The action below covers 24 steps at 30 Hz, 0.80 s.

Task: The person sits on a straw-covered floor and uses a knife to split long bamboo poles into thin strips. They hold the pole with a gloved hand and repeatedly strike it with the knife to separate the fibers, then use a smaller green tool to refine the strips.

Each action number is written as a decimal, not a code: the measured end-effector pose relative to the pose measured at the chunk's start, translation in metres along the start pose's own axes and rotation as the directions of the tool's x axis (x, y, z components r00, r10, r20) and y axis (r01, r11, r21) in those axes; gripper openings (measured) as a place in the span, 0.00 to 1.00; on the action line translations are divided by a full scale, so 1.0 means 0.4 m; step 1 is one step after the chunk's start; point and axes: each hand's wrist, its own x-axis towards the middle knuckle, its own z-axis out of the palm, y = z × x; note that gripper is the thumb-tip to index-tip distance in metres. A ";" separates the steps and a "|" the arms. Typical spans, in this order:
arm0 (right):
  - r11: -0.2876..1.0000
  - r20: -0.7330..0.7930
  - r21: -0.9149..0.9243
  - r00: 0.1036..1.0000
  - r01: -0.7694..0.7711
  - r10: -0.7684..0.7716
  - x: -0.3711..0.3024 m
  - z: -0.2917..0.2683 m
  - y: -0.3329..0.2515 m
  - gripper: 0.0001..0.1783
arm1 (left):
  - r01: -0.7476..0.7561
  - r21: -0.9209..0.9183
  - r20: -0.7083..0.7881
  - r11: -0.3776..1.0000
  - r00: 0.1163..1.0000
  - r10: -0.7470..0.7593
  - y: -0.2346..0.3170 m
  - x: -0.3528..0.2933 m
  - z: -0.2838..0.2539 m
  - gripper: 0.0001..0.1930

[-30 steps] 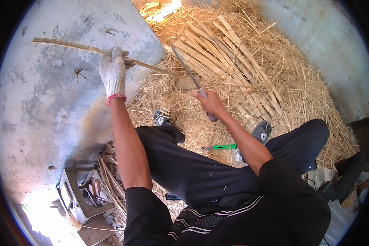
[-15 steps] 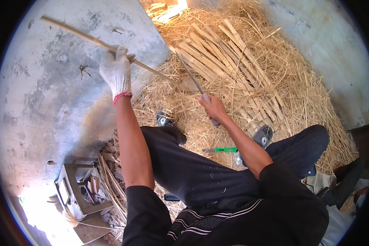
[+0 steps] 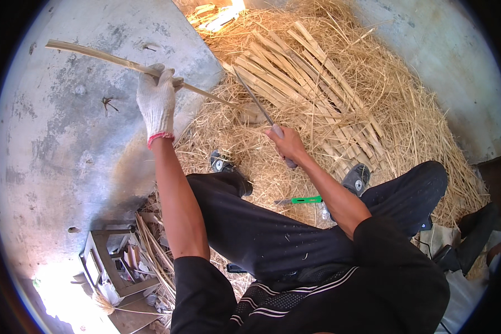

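Observation:
My left hand (image 3: pixel 156 106), in a white knitted glove with a red cuff, is closed around a long, thin strip of split wood or bamboo (image 3: pixel 97 54). One end of the strip points to the upper left over the wall; the other slants down to the right, over the shavings. My bare right hand (image 3: pixel 288 145) grips the greyish handle of a long, narrow-bladed knife (image 3: pixel 254 97). Its blade points up and left, to the right of the strip's lower end. Blade and strip look apart, though their depth is hard to judge.
Several pale split strips (image 3: pixel 312 78) lie on a heap of thin shavings (image 3: pixel 406 117). A green-handled cutter (image 3: pixel 306 200) lies between my legs. To the left stand a stained wall (image 3: pixel 55 139) and a wooden frame box (image 3: pixel 117 261) with scraps. Bright light falls at the top.
The strip's upper-left end has dropped and swung slightly left, with my left hand still around it. My right hand and the knife hold nearly the same place. The view has shifted slightly.

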 end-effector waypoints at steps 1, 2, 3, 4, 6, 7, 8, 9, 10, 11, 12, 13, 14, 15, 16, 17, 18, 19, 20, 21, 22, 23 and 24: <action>1.000 0.004 -0.005 1.000 0.002 -0.002 0.001 -0.002 -0.001 0.27 | 0.009 -0.042 0.028 0.999 1.000 -0.008 0.000 -0.001 -0.005 0.12; 1.000 0.015 -0.007 1.000 -0.022 0.022 0.002 -0.005 -0.002 0.27 | 0.025 -0.057 0.045 0.998 0.999 -0.022 0.000 -0.004 -0.011 0.12; 0.999 0.027 -0.009 0.999 -0.045 0.045 0.003 -0.007 -0.003 0.27 | 0.041 -0.072 0.063 0.997 0.997 -0.036 -0.001 -0.007 -0.018 0.13; 0.997 0.040 -0.009 0.997 -0.070 0.071 0.003 -0.006 -0.003 0.27 | 0.057 -0.084 0.081 0.995 0.995 -0.051 0.006 -0.012 -0.024 0.13; 0.999 0.025 -0.017 0.999 -0.045 0.046 0.006 0.001 0.013 0.27 | 0.088 0.034 0.072 0.996 0.993 -0.091 0.021 -0.018 -0.029 0.13; 0.999 0.017 -0.023 0.999 -0.030 0.030 0.009 0.003 0.018 0.27 | 0.103 0.090 0.063 0.991 0.992 -0.109 0.028 -0.020 -0.030 0.14; 0.999 0.023 -0.011 0.999 -0.044 0.044 0.011 0.009 0.023 0.28 | 0.104 0.116 0.060 0.988 0.992 -0.112 0.030 -0.019 -0.032 0.13; 0.998 0.029 0.000 0.998 -0.058 0.058 0.012 0.018 0.028 0.28 | 0.106 0.141 0.058 0.984 0.992 -0.115 0.031 -0.018 -0.035 0.12; 0.997 0.034 0.008 0.997 -0.072 0.071 0.008 0.020 0.022 0.28 | 0.109 0.163 0.053 0.981 0.991 -0.119 0.030 -0.017 -0.038 0.12; 0.998 0.044 0.001 0.997 -0.057 0.057 0.004 0.020 0.016 0.28 | 0.097 0.150 0.054 0.984 0.993 -0.107 0.024 -0.015 -0.041 0.11; 0.999 0.054 -0.005 0.998 -0.043 0.043 -0.002 0.020 0.012 0.28 | 0.086 0.137 0.055 0.987 0.994 -0.094 0.016 -0.013 -0.043 0.11; 1.000 0.061 -0.011 0.998 -0.027 0.028 -0.007 0.016 0.005 0.29 | 0.072 0.122 0.058 0.990 0.995 -0.080 0.013 -0.010 -0.041 0.10; 0.999 0.077 -0.013 0.996 -0.035 0.036 -0.009 0.018 0.007 0.29 | 0.082 0.113 0.053 0.990 0.995 -0.089 0.012 -0.008 -0.041 0.10; 0.999 0.093 -0.015 0.995 -0.044 0.045 -0.008 0.023 0.015 0.29 | 0.093 0.105 0.049 0.990 0.994 -0.098 0.010 -0.006 -0.040 0.11; 0.998 0.110 -0.017 0.992 -0.053 0.055 -0.010 0.030 0.026 0.30 | 0.104 0.097 0.045 0.990 0.993 -0.109 0.010 -0.006 -0.040 0.11; 0.997 0.109 -0.032 0.991 -0.070 0.073 -0.008 0.039 0.042 0.30 | 0.101 0.070 0.046 0.992 0.993 -0.105 0.010 -0.005 -0.037 0.11; 0.995 0.109 -0.048 0.990 -0.087 0.092 -0.007 0.049 0.059 0.30 | 0.099 0.043 0.048 0.994 0.994 -0.101 0.008 -0.006 -0.032 0.12; 0.993 0.110 -0.062 0.988 -0.103 0.110 -0.010 0.058 0.067 0.31 | 0.096 0.018 0.048 0.995 0.994 -0.097 0.007 -0.008 -0.032 0.13; 0.992 0.108 -0.078 0.989 -0.098 0.106 -0.014 0.062 0.077 0.31 | 0.102 0.012 0.045 0.995 0.994 -0.102 0.005 -0.007 -0.032 0.12; 0.991 0.105 -0.094 0.989 -0.092 0.102 -0.017 0.065 0.086 0.32 | 0.107 0.005 0.042 0.994 0.993 -0.107 0.004 -0.004 -0.033 0.12; 0.990 0.101 -0.110 0.990 -0.088 0.099 -0.020 0.064 0.084 0.32 | 0.114 -0.002 0.040 0.993 0.993 -0.114 0.003 -0.001 -0.033 0.11; 0.990 0.093 -0.111 0.991 -0.086 0.097 -0.017 0.065 0.079 0.33 | 0.116 0.012 0.037 0.993 0.993 -0.116 0.002 0.002 -0.036 0.11; 0.990 0.085 -0.112 0.992 -0.084 0.094 -0.013 0.065 0.074 0.33 | 0.118 0.027 0.034 0.993 0.992 -0.119 0.002 0.006 -0.040 0.10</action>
